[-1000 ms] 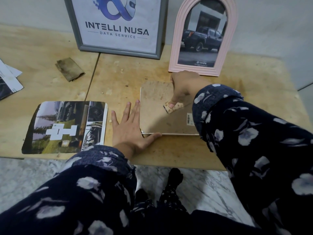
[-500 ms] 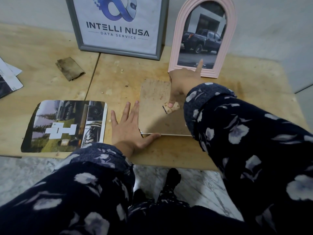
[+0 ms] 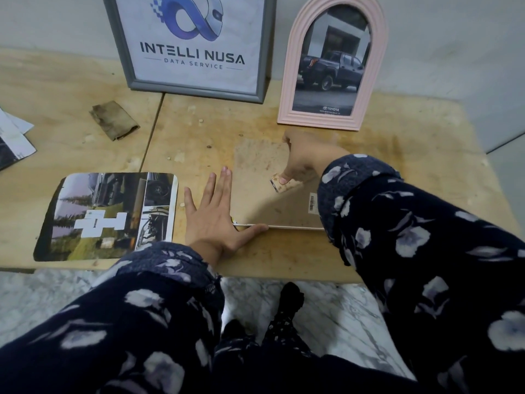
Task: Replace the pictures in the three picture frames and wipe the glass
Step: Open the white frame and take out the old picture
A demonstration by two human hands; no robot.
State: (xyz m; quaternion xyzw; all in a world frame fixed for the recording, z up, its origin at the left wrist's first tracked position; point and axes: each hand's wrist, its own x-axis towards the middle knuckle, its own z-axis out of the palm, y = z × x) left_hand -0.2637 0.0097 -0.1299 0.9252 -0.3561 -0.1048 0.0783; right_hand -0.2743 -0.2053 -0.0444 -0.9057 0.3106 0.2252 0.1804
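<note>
Flanking the face-down frame (image 3: 272, 191): loose photo (image 3: 110, 214), folded cloth (image 3: 115, 119).

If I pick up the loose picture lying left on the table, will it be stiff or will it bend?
Probably floppy and light: the loose picture looks like a thin sheet lying flat on the table. Its glossy-looking surface may be slippery, so it would likely slide when pushed.

Right sleeve (image 3: 397, 223) hides the face-down frame's (image 3: 255, 172) right side, apparently.

Stained wooden table (image 3: 397, 155), marble floor (image 3: 335, 317)
</note>
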